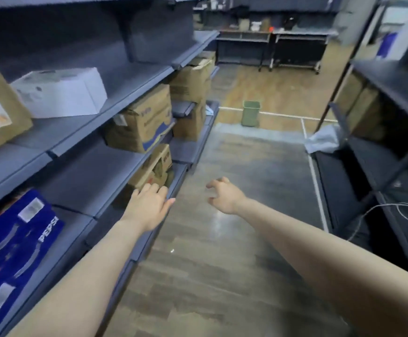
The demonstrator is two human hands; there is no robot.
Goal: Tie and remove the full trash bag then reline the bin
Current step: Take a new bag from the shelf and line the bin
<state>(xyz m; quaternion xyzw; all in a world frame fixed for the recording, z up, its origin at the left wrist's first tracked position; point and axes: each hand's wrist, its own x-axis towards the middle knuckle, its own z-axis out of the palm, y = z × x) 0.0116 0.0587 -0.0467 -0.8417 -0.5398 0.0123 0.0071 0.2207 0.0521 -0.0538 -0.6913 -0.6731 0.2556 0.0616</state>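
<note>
A small green bin (251, 113) stands on the floor far ahead at the end of the aisle; no bag shows at its rim from here. A crumpled pale plastic bag (322, 139) lies at the foot of the right-hand shelving. My left hand (150, 205) stretches forward with fingers straight, close to the lower shelf edge on the left, holding nothing. My right hand (225, 195) reaches forward over the floor with fingers loosely curled and empty. Both hands are far from the bin.
Grey shelving (81, 132) runs along the left with cardboard boxes (142, 122), a white box (62, 93) and a blue Pepsi pack (15, 246). Dark shelving (390, 152) with a loose cable lines the right. Tables (271, 45) stand at the back. Wooden floor runs between.
</note>
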